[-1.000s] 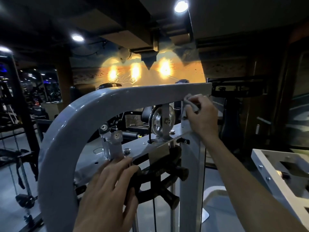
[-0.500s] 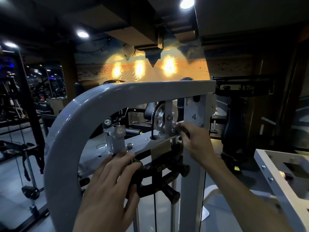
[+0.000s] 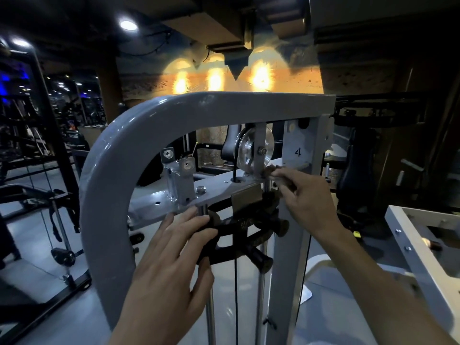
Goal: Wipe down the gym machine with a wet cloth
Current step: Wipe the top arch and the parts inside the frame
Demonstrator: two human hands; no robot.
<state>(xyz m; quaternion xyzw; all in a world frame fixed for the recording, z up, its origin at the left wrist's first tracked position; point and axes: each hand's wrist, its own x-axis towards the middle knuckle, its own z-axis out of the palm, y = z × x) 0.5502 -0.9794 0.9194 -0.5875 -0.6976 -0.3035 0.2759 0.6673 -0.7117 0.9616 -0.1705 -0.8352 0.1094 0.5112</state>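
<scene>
The gym machine's grey curved frame arches across the middle of the view, with a metal pulley under its top bar and an upright marked 4. My right hand is closed on a small dark cloth and presses it against the flat plate at the foot of the pulley bracket. My left hand rests on the black weight plate below the grey cross plate, with the fingers wrapped over its rim.
A second white machine frame juts in at the lower right. Black racks and cable stations stand on the left. Steel guide rods and a cable run down under the weight plate. The room is dim.
My right hand with the cloth has come down from the top bar's right end to the plate at the pulley's base. The left hand stays on the weight plate.
</scene>
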